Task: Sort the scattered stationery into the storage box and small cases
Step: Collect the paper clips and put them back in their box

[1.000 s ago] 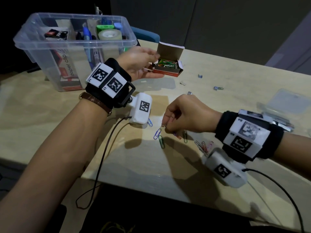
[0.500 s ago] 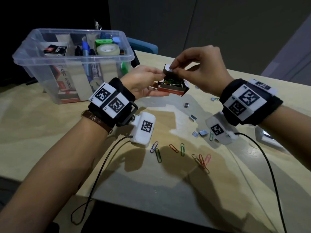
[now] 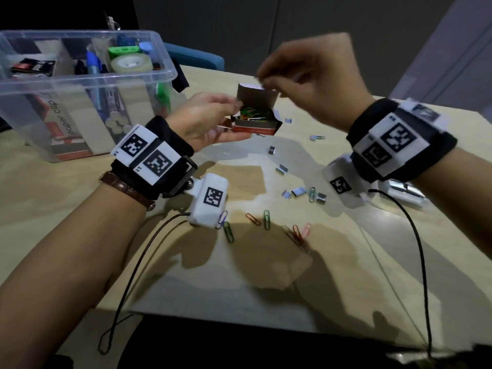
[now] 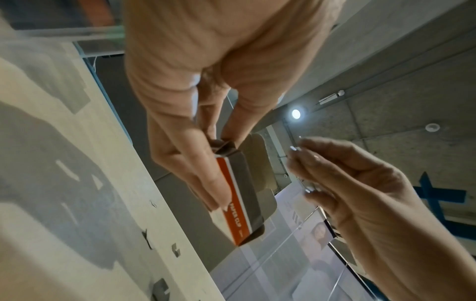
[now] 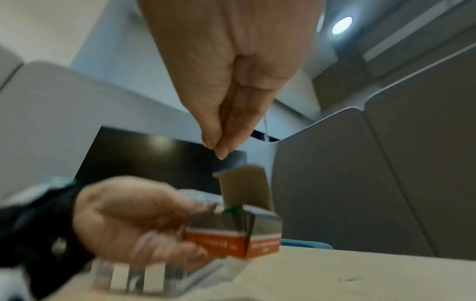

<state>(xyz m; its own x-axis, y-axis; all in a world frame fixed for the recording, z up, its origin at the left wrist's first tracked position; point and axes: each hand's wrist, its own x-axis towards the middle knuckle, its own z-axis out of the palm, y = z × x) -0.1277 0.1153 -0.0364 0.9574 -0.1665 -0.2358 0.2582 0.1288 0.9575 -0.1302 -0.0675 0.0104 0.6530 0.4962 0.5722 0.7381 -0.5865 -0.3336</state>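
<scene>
My left hand (image 3: 213, 121) holds a small orange paper clip box (image 3: 255, 126) by its left end, just above the table. The box's lid flap (image 3: 255, 98) stands up, and coloured clips lie inside. My right hand (image 3: 266, 81) hovers just above that flap with fingertips pinched together; no clip shows between them. In the left wrist view the right hand (image 4: 301, 169) is apart from the box (image 4: 239, 203). The right wrist view shows the pinched fingertips (image 5: 219, 146) above the box (image 5: 231, 242). Several loose paper clips (image 3: 266, 219) lie on the table near me.
A clear storage box (image 3: 159, 75) with tape, pens and a clip carton stands at the back left. Short staple strips (image 3: 298, 192) lie scattered right of centre. A clear plastic case (image 3: 404, 193) sits behind my right wrist. The table's front edge (image 3: 239, 318) is close to me.
My right hand rose from the clips on the table to the box's opening, then lifted above the flap. The left hand kept holding the box, drawing it slightly nearer.
</scene>
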